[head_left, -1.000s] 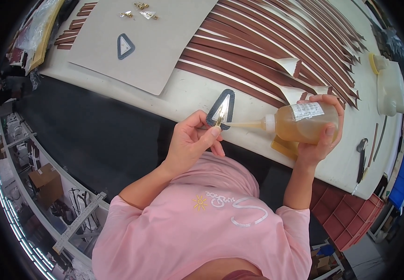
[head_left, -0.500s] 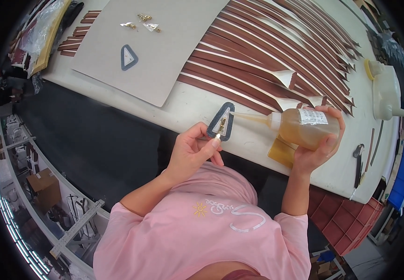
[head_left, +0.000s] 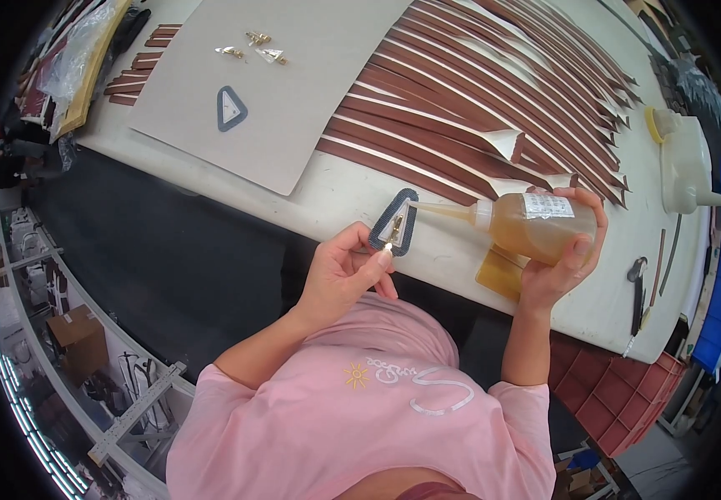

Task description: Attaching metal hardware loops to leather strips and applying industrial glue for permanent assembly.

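My left hand (head_left: 350,271) pinches the lower corner of a triangular patch (head_left: 384,220) with a dark blue border and a pale centre. A small gold metal fitting (head_left: 396,227) lies on that centre. My right hand (head_left: 573,262) wraps round a clear squeeze bottle (head_left: 537,232) of amber liquid, tilted onto its side. Its long thin nozzle (head_left: 448,210) points left, with the tip at the patch's upper corner; whether it touches I cannot tell. A similar triangular patch (head_left: 231,109) lies on a grey board (head_left: 210,154), below several gold fittings (head_left: 258,38).
Long brown strips (head_left: 452,108) with white edges cover the table's far right. A whitish spouted container (head_left: 683,162) stands at the right edge, with a dark-handled cutter (head_left: 638,292) nearer me. A yellow-brown block (head_left: 500,273) sits under the bottle. A red crate (head_left: 618,387) is below the table.
The patch has shifted slightly nearer to me, so the nozzle tip now sits closer to its upper corner. The bottle has moved a little left. Both grips stay the same.
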Motion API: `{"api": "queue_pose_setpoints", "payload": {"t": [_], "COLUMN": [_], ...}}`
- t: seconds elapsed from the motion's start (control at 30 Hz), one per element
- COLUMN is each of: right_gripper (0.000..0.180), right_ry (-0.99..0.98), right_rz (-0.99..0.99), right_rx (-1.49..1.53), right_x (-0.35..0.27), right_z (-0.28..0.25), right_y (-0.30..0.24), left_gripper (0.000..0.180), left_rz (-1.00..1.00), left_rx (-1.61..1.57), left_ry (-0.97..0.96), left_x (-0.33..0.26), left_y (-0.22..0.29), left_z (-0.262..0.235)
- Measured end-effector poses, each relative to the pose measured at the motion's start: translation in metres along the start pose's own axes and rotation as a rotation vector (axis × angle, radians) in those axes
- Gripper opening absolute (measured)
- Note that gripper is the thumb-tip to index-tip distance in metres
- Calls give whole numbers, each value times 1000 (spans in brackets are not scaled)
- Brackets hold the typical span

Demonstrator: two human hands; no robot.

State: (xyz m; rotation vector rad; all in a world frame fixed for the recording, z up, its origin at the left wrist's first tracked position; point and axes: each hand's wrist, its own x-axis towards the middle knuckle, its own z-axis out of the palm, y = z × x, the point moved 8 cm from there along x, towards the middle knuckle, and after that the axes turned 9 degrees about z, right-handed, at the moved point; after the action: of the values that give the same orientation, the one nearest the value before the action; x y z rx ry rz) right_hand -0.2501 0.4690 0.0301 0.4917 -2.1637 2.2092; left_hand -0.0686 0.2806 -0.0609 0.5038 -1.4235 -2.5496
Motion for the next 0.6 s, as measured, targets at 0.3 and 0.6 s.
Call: {"api": "queue_pose_setpoints", "payload": {"t": [0.3,0.6], "right_gripper": [65,76], "right_ry": [29,-104], "right_rz": [268,55], "right_rx": [797,281], "right_x": [26,17], "right_z": [-25,7], "right_y": [6,-29], "left_gripper": [14,19], "left_rz": [-86,-107], "left_rx": [82,286], "left_ry": [-115,-287], "left_x": [8,19], "left_y": [29,40], "left_z": [7,8]}}
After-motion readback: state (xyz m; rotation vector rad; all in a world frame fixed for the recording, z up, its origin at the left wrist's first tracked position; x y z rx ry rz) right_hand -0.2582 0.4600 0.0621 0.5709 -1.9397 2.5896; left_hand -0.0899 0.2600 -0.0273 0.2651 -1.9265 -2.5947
